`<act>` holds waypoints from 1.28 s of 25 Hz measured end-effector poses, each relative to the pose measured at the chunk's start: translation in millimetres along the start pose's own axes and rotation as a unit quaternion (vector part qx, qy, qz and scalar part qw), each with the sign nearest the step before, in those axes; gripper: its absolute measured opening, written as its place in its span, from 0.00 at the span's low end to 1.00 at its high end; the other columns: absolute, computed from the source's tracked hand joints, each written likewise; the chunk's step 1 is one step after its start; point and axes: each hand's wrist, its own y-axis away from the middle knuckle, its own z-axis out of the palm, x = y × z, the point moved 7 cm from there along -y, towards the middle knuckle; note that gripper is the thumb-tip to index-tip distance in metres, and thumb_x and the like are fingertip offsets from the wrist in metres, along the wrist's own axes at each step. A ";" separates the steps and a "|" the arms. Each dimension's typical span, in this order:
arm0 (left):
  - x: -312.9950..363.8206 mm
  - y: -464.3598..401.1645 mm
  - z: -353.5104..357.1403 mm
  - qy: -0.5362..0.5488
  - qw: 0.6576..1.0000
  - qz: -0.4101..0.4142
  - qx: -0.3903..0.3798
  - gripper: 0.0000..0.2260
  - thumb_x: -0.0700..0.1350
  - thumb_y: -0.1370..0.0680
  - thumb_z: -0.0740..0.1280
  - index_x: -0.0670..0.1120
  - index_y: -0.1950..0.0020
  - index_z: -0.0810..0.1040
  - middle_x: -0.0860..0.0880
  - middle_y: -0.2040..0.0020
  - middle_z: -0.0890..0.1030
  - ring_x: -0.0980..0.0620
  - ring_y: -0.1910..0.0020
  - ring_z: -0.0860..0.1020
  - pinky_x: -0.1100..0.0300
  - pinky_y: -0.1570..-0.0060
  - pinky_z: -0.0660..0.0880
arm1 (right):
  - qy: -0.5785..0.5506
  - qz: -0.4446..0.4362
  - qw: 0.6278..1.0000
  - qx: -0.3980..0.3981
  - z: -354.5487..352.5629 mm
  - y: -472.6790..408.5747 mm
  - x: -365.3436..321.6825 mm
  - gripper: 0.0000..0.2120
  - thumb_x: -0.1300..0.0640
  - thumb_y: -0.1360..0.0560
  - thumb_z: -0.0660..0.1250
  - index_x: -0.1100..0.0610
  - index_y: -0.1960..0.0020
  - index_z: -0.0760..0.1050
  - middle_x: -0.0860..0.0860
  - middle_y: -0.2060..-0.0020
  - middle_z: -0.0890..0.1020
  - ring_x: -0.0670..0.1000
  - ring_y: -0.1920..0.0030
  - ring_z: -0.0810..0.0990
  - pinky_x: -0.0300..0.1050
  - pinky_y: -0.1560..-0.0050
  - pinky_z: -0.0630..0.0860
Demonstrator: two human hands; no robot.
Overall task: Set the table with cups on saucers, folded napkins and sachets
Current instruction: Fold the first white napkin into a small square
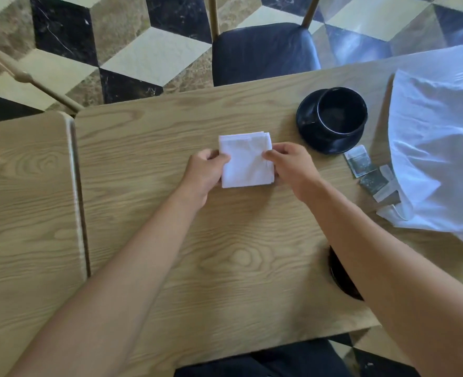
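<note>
White cloth, folded into a neat square: the napkin [246,161] lies flat near the middle of the wooden table [170,240], and both hands are on it. The left hand [203,174] pinches its left edge, thumb on top and fingers curled against the side. The right hand [289,165] grips the right edge the same way, fingertips pressing the fold. The napkin sits squarely between them, stacked layers showing along its right side.

Off to the right and a little farther away, a black cup [341,111] stands upright on a black saucer [306,123], well apart from the napkin. Just beside the saucer's near rim lie two sachets [367,171], dark with pale ends, edges touching each other. Right of those, a big sheet of white cloth [440,148] sprawls crumpled over the table's right end, its lower corner overlapping the nearer sachet.

Under the right forearm, a dark round shape [339,276] peeks out; too hidden to say what it is. A second tabletop [26,200] butts up on the left, and a dark-cushioned chair [263,50] stands at the far side on a patterned marble floor [132,44].
</note>
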 end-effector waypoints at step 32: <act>-16.6 105.8 44.2 -0.622 0.759 0.193 0.008 0.29 0.59 0.17 0.53 0.47 0.18 0.56 0.40 0.19 0.55 0.40 0.20 0.53 0.39 0.23 0.51 | 0.480 -0.112 0.870 0.020 -17.4 122.1 21.9 0.29 0.51 0.22 0.65 0.57 0.24 0.64 0.59 0.24 0.63 0.62 0.27 0.65 0.53 0.26 0.63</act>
